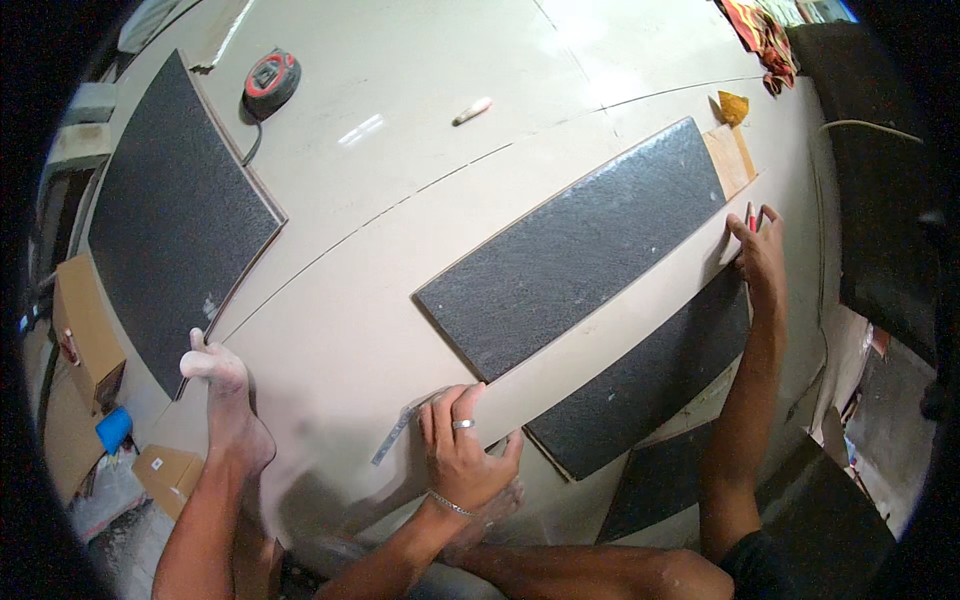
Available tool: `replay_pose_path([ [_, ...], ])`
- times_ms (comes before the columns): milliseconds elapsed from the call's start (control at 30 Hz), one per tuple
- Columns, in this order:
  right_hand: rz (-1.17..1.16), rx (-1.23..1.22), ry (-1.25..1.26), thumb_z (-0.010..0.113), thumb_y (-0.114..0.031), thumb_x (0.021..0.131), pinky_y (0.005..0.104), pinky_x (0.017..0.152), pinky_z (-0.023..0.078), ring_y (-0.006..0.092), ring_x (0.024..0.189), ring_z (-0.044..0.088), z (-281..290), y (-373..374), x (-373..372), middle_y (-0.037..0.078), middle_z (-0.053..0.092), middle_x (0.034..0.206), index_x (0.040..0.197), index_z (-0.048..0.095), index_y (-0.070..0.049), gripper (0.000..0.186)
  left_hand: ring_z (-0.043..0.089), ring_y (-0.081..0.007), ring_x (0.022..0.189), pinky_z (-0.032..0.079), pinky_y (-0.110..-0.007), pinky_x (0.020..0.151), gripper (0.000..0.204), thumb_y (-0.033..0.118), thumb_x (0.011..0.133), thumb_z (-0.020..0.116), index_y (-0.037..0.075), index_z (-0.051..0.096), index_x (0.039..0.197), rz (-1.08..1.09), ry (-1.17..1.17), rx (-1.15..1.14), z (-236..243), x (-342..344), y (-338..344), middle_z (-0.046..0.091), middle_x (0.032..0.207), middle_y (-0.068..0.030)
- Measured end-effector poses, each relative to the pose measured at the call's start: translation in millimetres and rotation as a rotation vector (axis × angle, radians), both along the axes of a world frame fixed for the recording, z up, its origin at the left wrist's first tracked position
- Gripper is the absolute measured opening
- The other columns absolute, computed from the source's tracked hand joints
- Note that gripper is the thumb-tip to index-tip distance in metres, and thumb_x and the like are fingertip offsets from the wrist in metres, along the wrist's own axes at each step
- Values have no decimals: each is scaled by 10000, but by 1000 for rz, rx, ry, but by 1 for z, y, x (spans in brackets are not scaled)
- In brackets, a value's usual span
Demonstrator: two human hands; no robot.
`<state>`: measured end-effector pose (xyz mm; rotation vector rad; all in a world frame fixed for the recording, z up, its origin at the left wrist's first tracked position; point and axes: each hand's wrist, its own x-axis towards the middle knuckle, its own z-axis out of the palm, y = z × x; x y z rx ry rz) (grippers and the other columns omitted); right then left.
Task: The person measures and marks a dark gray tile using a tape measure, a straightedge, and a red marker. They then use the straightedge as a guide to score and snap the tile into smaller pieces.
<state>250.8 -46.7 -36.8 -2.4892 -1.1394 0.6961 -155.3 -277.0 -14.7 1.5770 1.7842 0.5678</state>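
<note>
A long light-coloured strip point(620, 315) lies slantwise across two dark, rough-faced tiles, an upper one point(580, 245) and a lower one point(650, 375). At the strip's near left end my left hand point(465, 450) grips it, fingers on the upper edge and thumb on the lower. My right hand point(762, 255) is at the far right end of the strip, pinching a red pencil point(752, 217) between the fingers. Beside my left hand, a narrow grey metal strip point(393, 437) sticks out; part of it is hidden.
A larger dark tile point(180, 225) lies at the left, near my bare foot point(225, 390). A black and red tape measure point(271, 82) and a small stub point(473, 110) rest on the pale floor. Cardboard boxes point(88, 320) stand far left. A yellow-orange lump point(733, 107) sits beyond the strip.
</note>
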Motion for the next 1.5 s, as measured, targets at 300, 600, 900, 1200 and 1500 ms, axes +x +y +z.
replay_pose_path([
  [300,-18,-23,9,814,-457,838,386,807,504,349,1112,611,5,-3,-1,350,532,1370,1585,278,-72,996,563,-412,1111,467,-530,977,690,112,657,855,1,571,1276,32,9,8,0,3,0,572,1222,-201],
  [600,-18,3,2,869,-429,801,497,1050,488,432,1331,534,3,0,0,351,452,1497,1554,326,-13,1017,550,-425,1132,452,-536,999,703,118,676,843,-6,557,1306,1,1,-26,0,1,3,563,1234,-212],
  [900,-52,-32,44,886,-441,774,540,1088,443,463,1360,495,4,-1,4,349,429,1519,1571,306,-43,1063,469,-452,1335,336,-577,1153,752,298,791,786,7,534,1437,-163,27,36,28,41,23,519,1419,-236],
  [1200,18,47,-33,824,-500,788,329,665,496,202,795,594,-5,-4,6,324,573,1290,1584,302,-89,1038,349,-315,1545,175,-620,1271,531,284,964,553,71,579,1450,-647,23,391,-37,127,93,463,1613,-127],
  [1500,-12,35,-33,827,-514,777,255,552,434,104,614,483,5,-5,-7,238,591,1169,1576,330,-88,1033,356,-312,1544,201,-541,1286,516,266,1010,450,74,564,1475,-703,17,383,-50,122,92,450,1625,-142],
])
